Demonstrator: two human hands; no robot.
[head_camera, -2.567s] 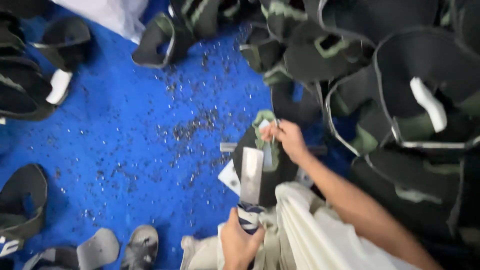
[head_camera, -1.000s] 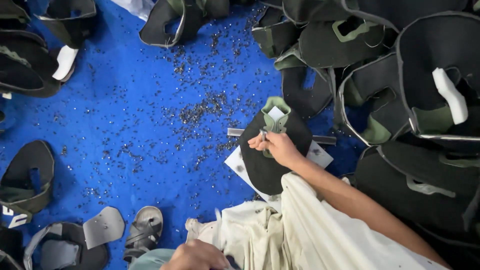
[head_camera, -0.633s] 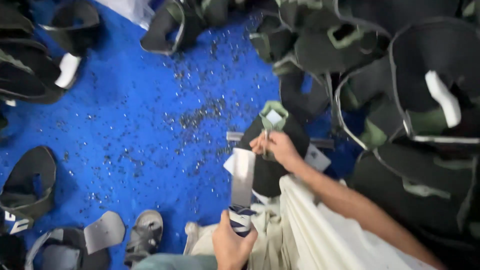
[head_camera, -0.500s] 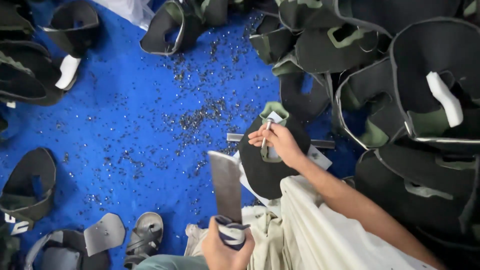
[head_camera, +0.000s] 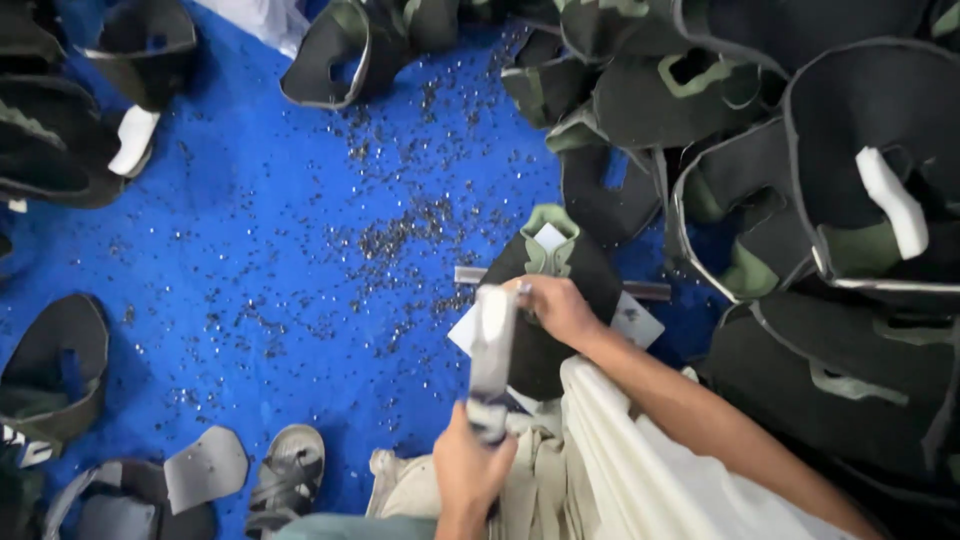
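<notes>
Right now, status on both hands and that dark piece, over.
Left hand grips flat metal tool, blade raised. Right hand presses on dark shoe upper over the blue floor. Small dark scraps scattered beside; nothing between tool and piece.

The flat-bladed tool (head_camera: 492, 350) in the left hand (head_camera: 470, 478) was smeared by motion blur, so its edges and exact kind could not be made out. Its handle was hidden inside the closed fingers. The right hand (head_camera: 558, 310) covered part of the black shoe upper (head_camera: 590, 275), and whatever its fingertips pinched was too small to tell. The sandal (head_camera: 288, 478) was cut off by the bottom edge, as was the left forearm.
</notes>
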